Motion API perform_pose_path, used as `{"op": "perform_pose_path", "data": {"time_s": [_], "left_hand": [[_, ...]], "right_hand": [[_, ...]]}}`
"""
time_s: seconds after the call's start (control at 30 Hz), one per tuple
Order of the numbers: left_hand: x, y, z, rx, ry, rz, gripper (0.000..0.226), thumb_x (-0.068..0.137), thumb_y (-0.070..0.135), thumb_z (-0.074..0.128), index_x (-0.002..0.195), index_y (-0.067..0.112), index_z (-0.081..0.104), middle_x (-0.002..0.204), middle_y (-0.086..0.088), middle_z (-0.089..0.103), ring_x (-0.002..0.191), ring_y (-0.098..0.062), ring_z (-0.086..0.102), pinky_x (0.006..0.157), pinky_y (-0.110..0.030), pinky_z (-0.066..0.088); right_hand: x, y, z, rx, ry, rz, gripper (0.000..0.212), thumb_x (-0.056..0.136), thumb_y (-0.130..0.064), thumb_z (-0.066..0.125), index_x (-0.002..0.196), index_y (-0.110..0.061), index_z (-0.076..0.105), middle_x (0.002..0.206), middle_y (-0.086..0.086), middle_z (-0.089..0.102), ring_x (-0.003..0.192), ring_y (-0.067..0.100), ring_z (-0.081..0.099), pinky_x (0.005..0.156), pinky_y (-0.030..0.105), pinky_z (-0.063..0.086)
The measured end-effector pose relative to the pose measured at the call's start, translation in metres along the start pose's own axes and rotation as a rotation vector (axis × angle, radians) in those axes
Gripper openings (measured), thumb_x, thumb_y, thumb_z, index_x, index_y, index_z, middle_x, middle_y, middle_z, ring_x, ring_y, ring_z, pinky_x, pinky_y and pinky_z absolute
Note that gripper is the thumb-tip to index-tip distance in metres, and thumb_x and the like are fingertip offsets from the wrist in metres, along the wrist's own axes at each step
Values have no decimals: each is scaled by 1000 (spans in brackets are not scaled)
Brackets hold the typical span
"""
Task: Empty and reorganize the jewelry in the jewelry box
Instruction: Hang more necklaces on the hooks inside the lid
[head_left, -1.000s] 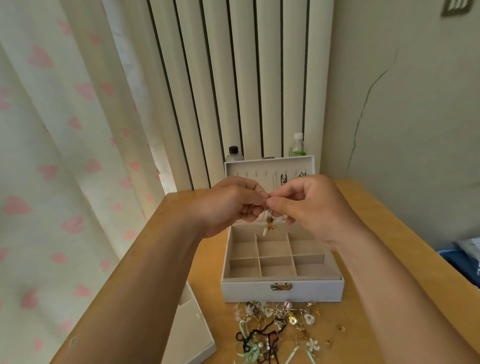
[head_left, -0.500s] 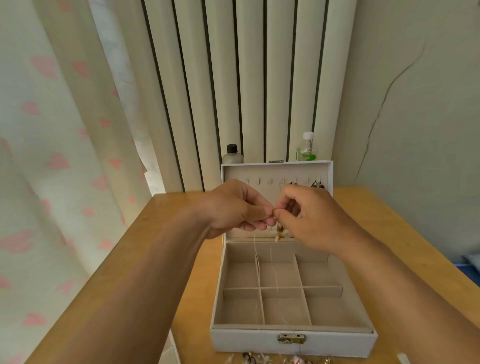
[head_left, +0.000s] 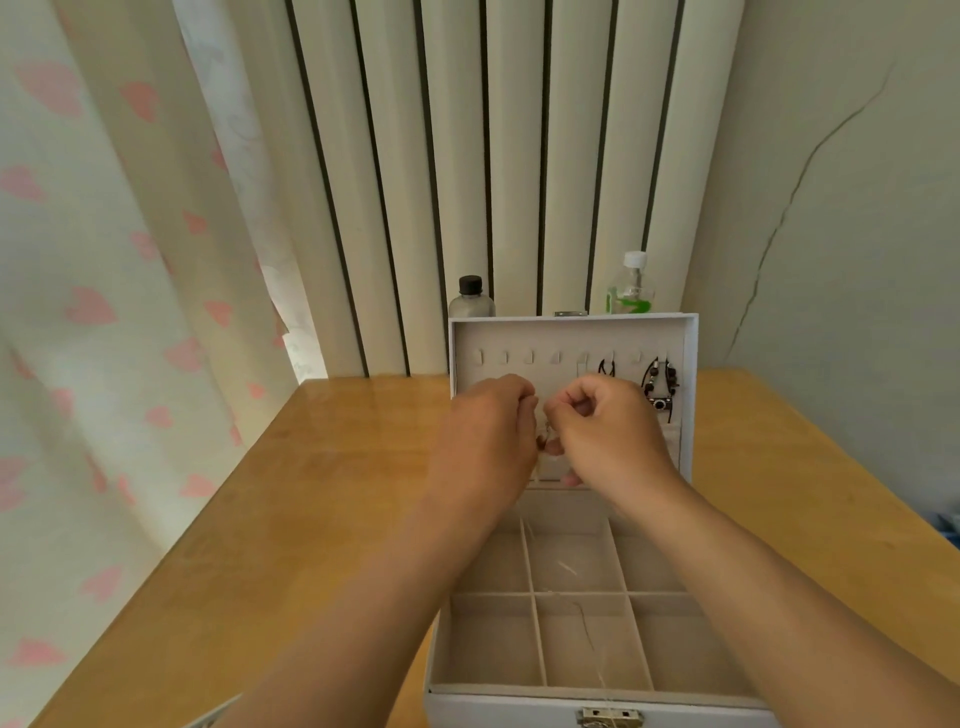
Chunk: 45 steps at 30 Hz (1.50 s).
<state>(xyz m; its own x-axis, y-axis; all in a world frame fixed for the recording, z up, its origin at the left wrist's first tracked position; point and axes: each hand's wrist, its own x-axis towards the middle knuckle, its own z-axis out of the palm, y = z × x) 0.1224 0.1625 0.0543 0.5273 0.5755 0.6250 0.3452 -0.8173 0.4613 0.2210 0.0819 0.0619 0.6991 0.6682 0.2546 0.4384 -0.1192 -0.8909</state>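
Our left hand (head_left: 488, 431) and right hand (head_left: 608, 431) were close together before the jewelry box (head_left: 571, 325) lid, both pinching a fine necklace (head_left: 586, 626) trailing into the box's compartments. We judged it best kept taut and lifted squarely onto a free hook (head_left: 530, 357).

One white jewelry box (head_left: 571, 332), left hand (head_left: 485, 434), right hand (head_left: 610, 434).
Two clear bottles (head_left: 471, 302) (head_left: 631, 291), two dark necklaces (head_left: 606, 368) (head_left: 661, 387), one thin pale chain (head_left: 589, 631).
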Motion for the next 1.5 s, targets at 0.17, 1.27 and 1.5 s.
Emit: {"op": "perform_pose_path", "data": {"time_s": [0.17, 1.27, 1.5], "left_hand": [[-1, -2, 12, -15, -42, -59, 16, 100, 15, 49, 100, 11, 64, 90, -4, 65, 81, -23, 59, 73, -42, 50], [58, 6, 25, -134, 73, -382, 12, 89, 22, 66, 80, 16, 61, 76, 9, 58, 77, -11, 56, 70, -30, 47], [47, 1, 28, -214, 73, -431, 10, 87, 24, 68, 82, 18, 62, 78, 10, 60, 75, -6, 57, 64, -23, 47]], "right_hand": [[-7, 8, 11, -40, 112, 19, 19, 90, -17, 63, 72, -18, 67, 66, -1, 67, 66, 17, 67, 65, 42, 59], [51, -15, 17, -370, 319, 105, 22, 87, -32, 68, 71, -17, 70, 68, 1, 65, 64, 26, 60, 50, 24, 32], [48, -14, 14, -296, 282, 142, 13, 83, -27, 72, 73, -18, 71, 72, 0, 68, 70, 25, 64, 50, 21, 33]]}}
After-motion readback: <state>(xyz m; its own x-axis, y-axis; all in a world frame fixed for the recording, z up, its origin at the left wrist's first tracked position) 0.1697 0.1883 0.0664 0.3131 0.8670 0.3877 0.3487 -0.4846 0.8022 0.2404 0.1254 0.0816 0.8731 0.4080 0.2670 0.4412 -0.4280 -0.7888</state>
